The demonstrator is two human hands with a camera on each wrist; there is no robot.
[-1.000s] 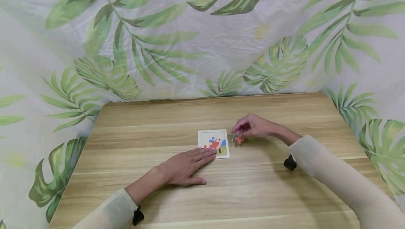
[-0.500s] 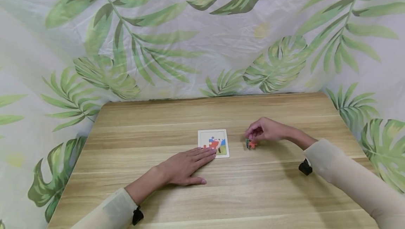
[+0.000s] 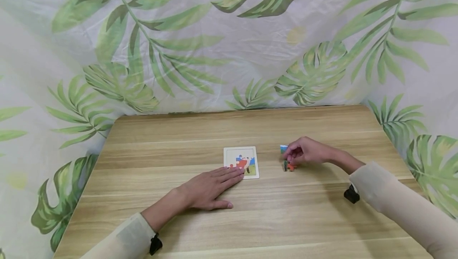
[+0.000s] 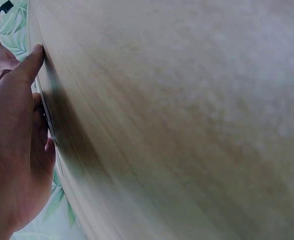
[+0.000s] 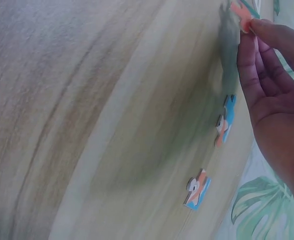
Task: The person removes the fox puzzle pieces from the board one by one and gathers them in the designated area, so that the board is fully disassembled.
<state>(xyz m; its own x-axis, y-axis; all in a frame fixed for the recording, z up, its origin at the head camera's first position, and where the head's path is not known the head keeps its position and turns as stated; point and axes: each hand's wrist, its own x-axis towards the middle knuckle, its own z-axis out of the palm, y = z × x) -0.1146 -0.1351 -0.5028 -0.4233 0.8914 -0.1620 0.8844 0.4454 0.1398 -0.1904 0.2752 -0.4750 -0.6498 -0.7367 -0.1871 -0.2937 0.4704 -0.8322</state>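
In the head view my left hand (image 3: 209,189) lies flat, its straight fingertips resting on the lower left part of a small white-framed jigsaw board (image 3: 240,150). Pieces on that board show an orange, white and blue picture. To its right, my right hand (image 3: 308,150) pinches an orange and green puzzle piece (image 3: 290,166) between thumb and fingers; the right wrist view shows the orange piece (image 5: 242,16) at the fingertips. Beside this hand lies a blue and white piece (image 3: 284,148). Two loose pieces, one upper (image 5: 226,120) and one lower (image 5: 197,189), lie on the table in the right wrist view.
The wooden table (image 3: 171,139) reaches back to a hanging leaf-print cloth (image 3: 186,52). Black wrist cameras, one on the left cuff (image 3: 155,244) and one on the right cuff (image 3: 352,194), hang below the sleeves.
My right hand has moved right and slightly nearer, away from the board, carrying the orange and green piece. A blue and white piece has come into sight beside it. My left hand stays put.
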